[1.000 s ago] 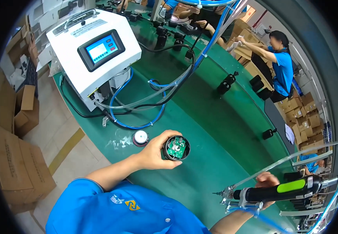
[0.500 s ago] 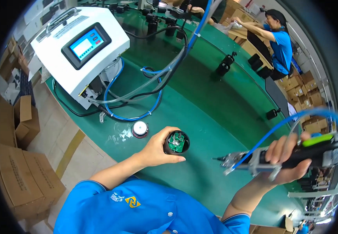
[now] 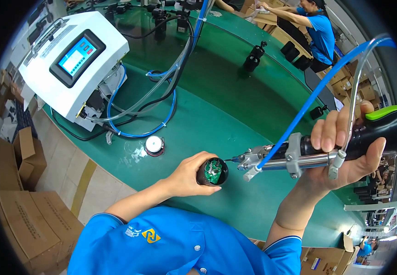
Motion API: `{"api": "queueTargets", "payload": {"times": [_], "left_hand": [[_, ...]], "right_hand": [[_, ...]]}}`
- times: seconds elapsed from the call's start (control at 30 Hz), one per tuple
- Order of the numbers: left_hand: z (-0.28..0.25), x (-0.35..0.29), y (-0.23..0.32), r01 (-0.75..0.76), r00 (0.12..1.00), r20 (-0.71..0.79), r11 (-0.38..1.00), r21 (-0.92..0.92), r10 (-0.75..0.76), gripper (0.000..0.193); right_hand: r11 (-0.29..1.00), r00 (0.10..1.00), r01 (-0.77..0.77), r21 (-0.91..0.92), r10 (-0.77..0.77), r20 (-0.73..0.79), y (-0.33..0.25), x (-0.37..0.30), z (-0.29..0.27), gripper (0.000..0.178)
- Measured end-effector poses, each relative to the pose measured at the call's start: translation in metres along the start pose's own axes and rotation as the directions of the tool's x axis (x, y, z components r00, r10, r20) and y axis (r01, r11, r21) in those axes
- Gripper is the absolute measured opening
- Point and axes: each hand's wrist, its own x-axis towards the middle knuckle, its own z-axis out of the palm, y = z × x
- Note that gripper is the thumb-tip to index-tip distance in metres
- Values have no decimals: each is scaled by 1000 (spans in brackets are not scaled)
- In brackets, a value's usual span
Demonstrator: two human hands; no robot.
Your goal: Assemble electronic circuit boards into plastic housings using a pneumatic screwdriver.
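My left hand is closed round a black cylindrical housing at the near edge of the table. Inside its open mouth sits a green circuit board. A black electric screwdriver with a green lever and a metal nose is gripped in my right hand. It lies nearly level, and its tip points left, close to the housing's right rim. I cannot tell whether the tip touches it. Left of the housing rests a round part with a white top, apart from both hands.
A white machine with a screen stands at the back left, with blue and clear tubes looping from it. Black cylindrical units stand on the green table. A co-worker works at the far right. Cardboard boxes are stacked at the left.
My right hand has brought the screwdriver leftward and up, its tip now close to the housing. The left hand keeps its hold on the housing. The whole view has shifted slightly.
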Motion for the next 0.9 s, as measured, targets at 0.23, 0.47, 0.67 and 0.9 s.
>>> {"api": "queueTargets", "payload": {"times": [0.23,0.47,0.67,0.9], "left_hand": [[5,5,4,3,999,35,1000,-12,-2,59],[7,7,5,40,998,32,991,130,-44,57],[5,10,-4,33,977,107,625,780,-186,58],[-1,20,0,-108,990,-40,897,428,139,39]], "right_hand": [[999,999,31,-9,-31,-33,12,-6,8,48],[997,998,64,-50,-65,-24,12,-4,9,47],[992,984,101,-70,-110,-142,16,-4,6,48],[990,973,109,-83,-124,-196,16,-6,5,47]]}}
